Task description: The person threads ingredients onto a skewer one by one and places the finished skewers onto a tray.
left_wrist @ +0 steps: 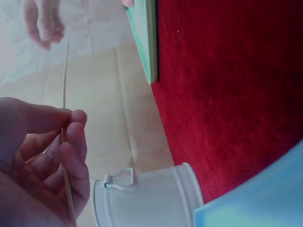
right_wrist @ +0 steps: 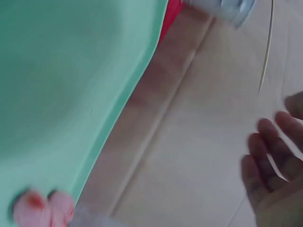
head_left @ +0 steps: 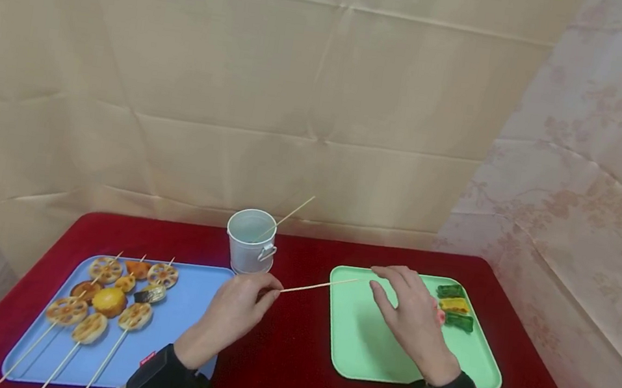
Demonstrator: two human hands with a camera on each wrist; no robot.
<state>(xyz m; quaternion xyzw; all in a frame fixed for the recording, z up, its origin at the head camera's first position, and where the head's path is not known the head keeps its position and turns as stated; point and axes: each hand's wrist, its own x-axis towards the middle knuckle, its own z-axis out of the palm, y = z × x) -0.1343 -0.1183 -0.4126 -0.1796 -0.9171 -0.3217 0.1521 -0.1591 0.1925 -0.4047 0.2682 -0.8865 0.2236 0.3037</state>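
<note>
My left hand [head_left: 233, 308] pinches a thin bamboo skewer [head_left: 310, 287] between thumb and fingertips. Its bare pointed end reaches right, over the light green tray [head_left: 366, 358]. Beside that tip is my right hand [head_left: 410, 315], fingers spread and slightly bent, holding nothing; a small gap separates fingers and skewer in the right wrist view. On the tray's right side lie green pieces [head_left: 458, 321] and a yellow piece [head_left: 453, 304] of play food. Pink pieces [right_wrist: 32, 208] near them are mostly hidden behind my right hand in the head view.
A blue tray [head_left: 187, 299] on the left bears several loaded skewers with lotus root slices [head_left: 67, 311] and other food pieces. Behind my left hand stands a small white bucket [head_left: 248, 254] with one skewer [head_left: 298, 209] leaning in it. A red cloth [head_left: 275, 373] covers the table.
</note>
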